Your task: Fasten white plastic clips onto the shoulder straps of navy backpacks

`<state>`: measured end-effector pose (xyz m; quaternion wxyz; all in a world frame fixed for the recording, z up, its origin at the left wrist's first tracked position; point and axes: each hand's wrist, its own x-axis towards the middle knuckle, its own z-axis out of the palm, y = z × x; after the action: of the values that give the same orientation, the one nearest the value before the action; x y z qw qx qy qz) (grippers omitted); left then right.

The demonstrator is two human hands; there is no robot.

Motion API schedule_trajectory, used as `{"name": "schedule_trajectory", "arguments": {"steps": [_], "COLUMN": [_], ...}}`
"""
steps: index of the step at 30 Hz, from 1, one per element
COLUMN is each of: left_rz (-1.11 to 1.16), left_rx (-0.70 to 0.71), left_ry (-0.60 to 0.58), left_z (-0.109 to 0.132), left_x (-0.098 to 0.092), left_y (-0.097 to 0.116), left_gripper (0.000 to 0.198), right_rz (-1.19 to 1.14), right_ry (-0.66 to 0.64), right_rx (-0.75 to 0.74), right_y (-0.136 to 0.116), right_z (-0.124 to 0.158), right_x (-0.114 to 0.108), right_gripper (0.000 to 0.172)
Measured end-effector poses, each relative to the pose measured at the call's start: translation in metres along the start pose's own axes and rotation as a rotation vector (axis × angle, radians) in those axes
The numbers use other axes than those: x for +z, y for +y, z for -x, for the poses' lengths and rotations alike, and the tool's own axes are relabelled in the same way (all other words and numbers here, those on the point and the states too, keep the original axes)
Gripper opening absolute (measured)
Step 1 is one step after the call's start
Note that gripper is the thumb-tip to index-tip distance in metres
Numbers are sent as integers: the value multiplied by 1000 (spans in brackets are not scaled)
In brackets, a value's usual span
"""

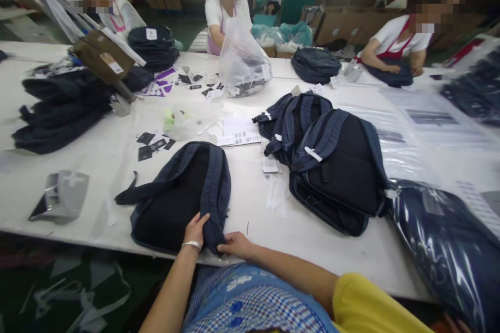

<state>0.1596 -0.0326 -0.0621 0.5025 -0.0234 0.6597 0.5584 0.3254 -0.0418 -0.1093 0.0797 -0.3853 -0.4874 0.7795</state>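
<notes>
A navy backpack [164,208] lies in front of me with its black padded back panel and shoulder straps facing up. My left hand [196,229], a silver bracelet at its wrist, is closed on the lower end of the right-hand shoulder strap [211,195]. Close beside it, my right hand [236,244] pinches the bottom of that strap at the bag's lower corner. The other strap's loose end [130,196] sticks out to the left. Just what lies between the right fingertips is partly hidden.
More navy backpacks [339,166] overlap to the right, near a plastic-wrapped one [441,239]. Black tags [146,152], a lettered card [240,132] and a clear plastic piece [64,195] lie on the white table [250,281]. Across it, co-workers handle bags; one holds a plastic bag [244,62].
</notes>
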Motion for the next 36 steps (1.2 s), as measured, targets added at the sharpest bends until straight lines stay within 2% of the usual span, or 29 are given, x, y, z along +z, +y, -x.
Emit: {"name": "schedule_trajectory", "arguments": {"steps": [2,4,5,7,8,11,14,19,24,28,33,36], "left_rz": [-5,-8,-7,2,9,21,19,28,62,75,74,90], "left_rx": [-26,-46,-52,-55,-53,-43,-30,-18,-17,-17,-24,-30], "left_ry": [-20,-50,-62,-79,-86,-89,-84,-91,-112,-110,-127,-123], "left_z": [-4,-7,-7,-8,-8,-8,-8,-9,-9,-8,-8,-6], "left_x": [-2,-5,-7,-10,-11,-11,-11,-12,-15,-14,-14,-14], "left_y": [0,0,0,-2,-3,-6,-8,-12,-13,-12,-12,-10], "left_gripper": [23,25,27,30,31,34,35,33,30,32,31,28], "right_rz": [191,398,490,672,711,764,777,693,550,462,397,414], "right_ry": [101,334,476,762,844,961,997,955,879,800,697,635], "right_rx": [-126,-234,-235,-103,-47,85,174,218,137,80,21,-26], "right_y": [-8,-18,-23,-35,-41,-55,-62,-57,-43,-37,-46,-57], "right_z": [9,20,26,32,32,19,-2,-17,-6,6,21,26], "right_x": [-25,-65,-88,-134,-154,-191,-198,-198,-206,-199,-193,-187], "right_gripper": [29,25,24,23,24,28,30,14,22,22,31,21]}}
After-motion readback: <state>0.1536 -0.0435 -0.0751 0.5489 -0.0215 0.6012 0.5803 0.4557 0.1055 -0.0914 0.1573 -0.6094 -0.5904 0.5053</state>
